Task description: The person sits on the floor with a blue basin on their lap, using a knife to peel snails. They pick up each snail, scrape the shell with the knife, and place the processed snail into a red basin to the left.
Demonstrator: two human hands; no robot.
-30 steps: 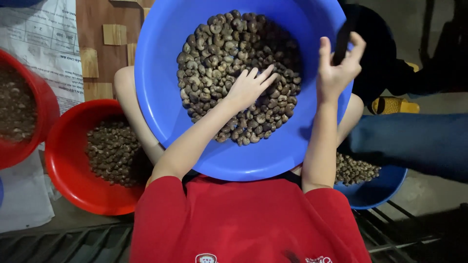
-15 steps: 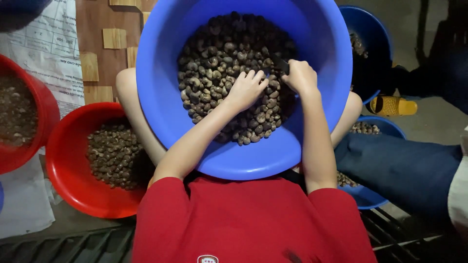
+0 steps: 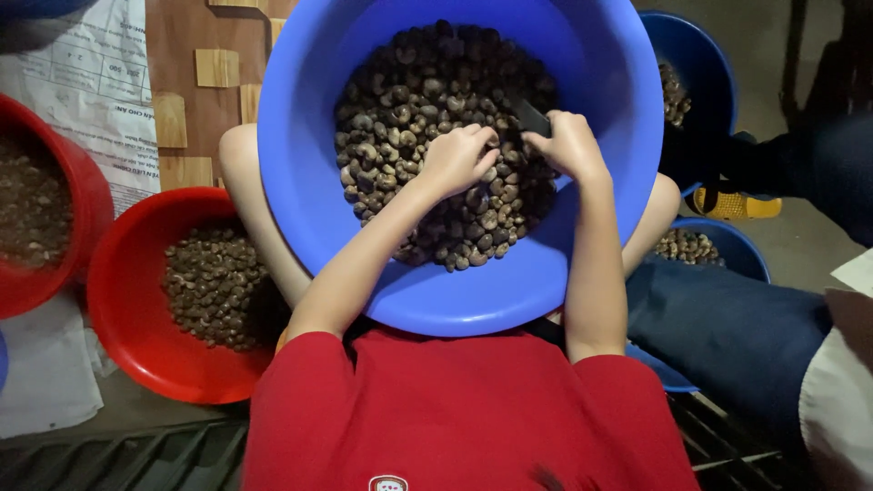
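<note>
The right hand (image 3: 566,145) has its grip closed around a small dark tool (image 3: 529,116), whose tip sticks out toward the far side of the big blue basin (image 3: 300,182). The left hand (image 3: 455,159) lies just beside it, fingers curled down onto the heap of nuts (image 3: 427,100); its grip is narrow, pinching at one or a few of them, though which nut cannot be made out. Both hands sit near the middle of the blue basin, on top of the pile, with the knuckles almost touching each other.

The dark brown nuts fill the bottom of the blue basin and climb its far wall. The basin rests on the person's lap, above the red shirt (image 3: 455,418), with both bare forearms reaching into it from the near rim.

Left of the blue basin stands a red bowl (image 3: 127,327) holding a smaller layer of nuts, and further left the edge of another red bowl (image 3: 86,200) shows, also with nuts inside. Right of the blue basin, partly hidden behind it, are two more blue bowls (image 3: 705,64), each with some nuts. A printed paper sheet (image 3: 82,82) lies on the floor beyond the red bowls.
</note>
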